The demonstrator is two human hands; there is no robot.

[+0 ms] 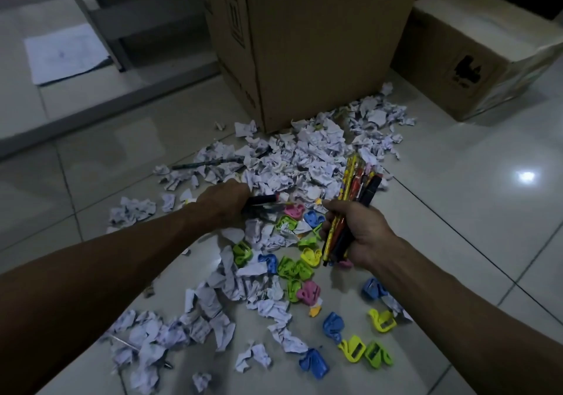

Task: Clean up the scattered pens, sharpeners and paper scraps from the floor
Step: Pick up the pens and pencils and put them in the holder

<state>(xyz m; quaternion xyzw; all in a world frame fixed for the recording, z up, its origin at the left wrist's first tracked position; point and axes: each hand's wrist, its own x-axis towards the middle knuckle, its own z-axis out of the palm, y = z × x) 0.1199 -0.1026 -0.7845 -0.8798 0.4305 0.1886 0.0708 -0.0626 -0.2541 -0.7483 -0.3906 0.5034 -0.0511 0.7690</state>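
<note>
Crumpled white paper scraps cover the tiled floor in front of a big cardboard box. Several coloured sharpeners in green, blue, pink and yellow lie among them and nearer to me. My right hand grips a bundle of pens and pencils that points up and away. My left hand reaches into the scraps, its fingers curled round a dark pen with a red band. Another dark pen lies on the floor at the pile's left edge.
A second, smaller cardboard box stands at the right. A white sheet of paper lies on the floor at the far left, beside a grey shelf frame. Glossy tiles show at right.
</note>
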